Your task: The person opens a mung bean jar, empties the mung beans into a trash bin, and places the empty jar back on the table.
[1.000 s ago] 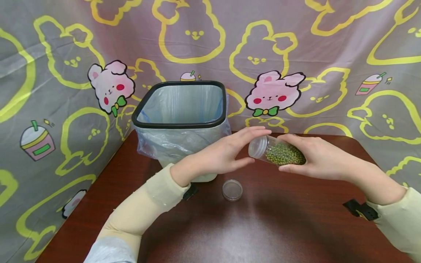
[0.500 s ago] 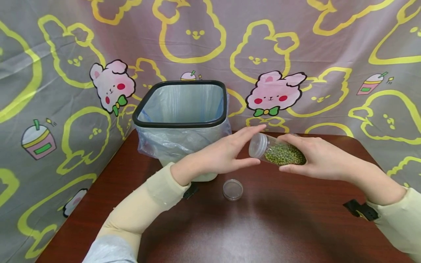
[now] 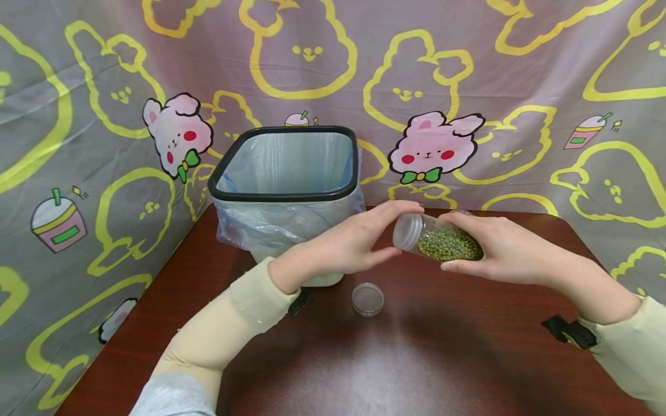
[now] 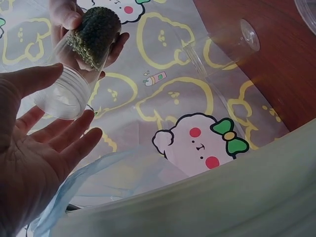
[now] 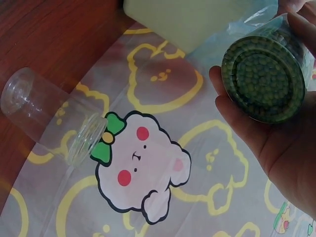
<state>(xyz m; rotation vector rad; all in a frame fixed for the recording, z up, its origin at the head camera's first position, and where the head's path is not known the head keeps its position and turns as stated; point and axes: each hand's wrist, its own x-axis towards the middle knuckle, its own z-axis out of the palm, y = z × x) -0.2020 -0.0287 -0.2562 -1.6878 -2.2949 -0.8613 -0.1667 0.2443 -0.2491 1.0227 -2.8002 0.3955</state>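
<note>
My right hand [image 3: 507, 248] grips a clear jar [image 3: 429, 228] of small green beans [image 3: 451, 244], held tilted above the table. Its capped end points to the left. Around the translucent lid [image 3: 407, 231], the thumb and fingers of my left hand [image 3: 351, 242] curve, thumb below and fingers above in the head view. The left wrist view has that thumb overlapping the lid's edge, fingertips on the far side. The bean-packed base [image 5: 264, 79] faces the right wrist camera. A clear jar without beans [image 5: 52, 116] stands upright behind my right hand, mostly hidden in the head view.
A bin [image 3: 283, 198] with a black rim and a blue plastic liner stands behind my left forearm. A clear round lid [image 3: 367, 300] lies on the dark red tabletop [image 3: 468, 358]. Patterned cloth [image 3: 312, 69] hangs at the back and left.
Half a second ago my left thumb and fingers were spread wider at the lid; now they have come in around it again. My right hand and the jar have hardly moved.
</note>
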